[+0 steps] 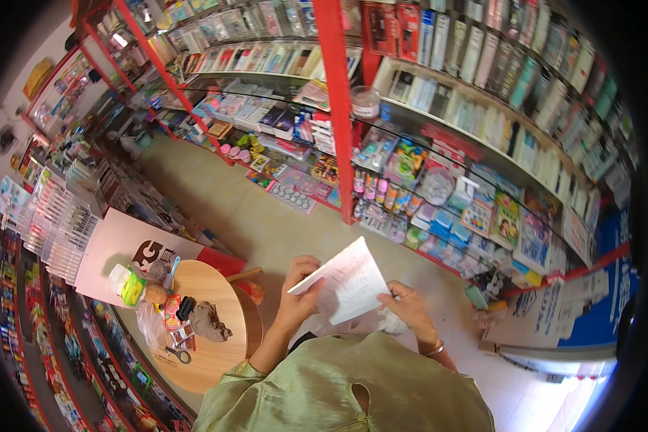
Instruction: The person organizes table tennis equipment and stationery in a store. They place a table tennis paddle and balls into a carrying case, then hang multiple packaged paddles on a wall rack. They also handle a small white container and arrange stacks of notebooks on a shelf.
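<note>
A white paper pad (348, 283) with faint handwriting is held up in front of my chest, tilted. My left hand (301, 289) grips its left edge, thumb on the written face and fingers behind. At the lower right edge, my right hand (407, 309) pinches the pad between thumb and fingers. A crumpled white tissue or cloth (392, 323) shows under my right palm; whether that hand holds it, I cannot tell. On the round wooden table (224, 291) to my left lie scissors (179, 354), a crumpled brown cloth (210, 322) and a red packet (172, 312).
Red-framed shelves (335, 108) packed with boxed goods run along the far side. A pen display rack (59, 224) stands at the left above a pink panel (113, 254). A clear plastic bag (150, 326) lies at the table's edge. Bare floor (210, 200) stretches between the shelves.
</note>
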Motion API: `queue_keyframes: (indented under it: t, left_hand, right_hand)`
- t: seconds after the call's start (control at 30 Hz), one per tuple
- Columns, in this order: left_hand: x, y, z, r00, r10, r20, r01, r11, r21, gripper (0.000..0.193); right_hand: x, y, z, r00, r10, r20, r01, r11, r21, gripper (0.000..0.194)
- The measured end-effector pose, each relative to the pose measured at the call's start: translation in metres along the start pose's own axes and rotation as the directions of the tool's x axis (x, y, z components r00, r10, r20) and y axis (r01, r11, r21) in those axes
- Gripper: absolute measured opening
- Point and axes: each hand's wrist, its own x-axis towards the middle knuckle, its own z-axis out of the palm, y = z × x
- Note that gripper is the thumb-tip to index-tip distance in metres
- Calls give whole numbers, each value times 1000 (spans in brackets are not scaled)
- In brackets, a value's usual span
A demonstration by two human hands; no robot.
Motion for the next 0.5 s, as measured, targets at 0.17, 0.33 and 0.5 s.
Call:
queue_keyframes:
  t: [0.17, 0.33, 0.5]
  left_hand:
    - [54, -32, -37, 957, 205, -203, -113, 914, 390, 20]
    - [131, -78, -82, 940, 310, -141, -226, 878, 422, 21]
    - [210, -106, -141, 976, 166, -140, -111, 935, 338, 16]
  right_hand:
    - [89, -19, 24, 989, -60, 132, 66, 997, -37, 17]
    - [176, -42, 54, 975, -118, 188, 125, 992, -23, 15]
    - [259, -79, 96, 974, -156, 164, 174, 979, -101, 19]
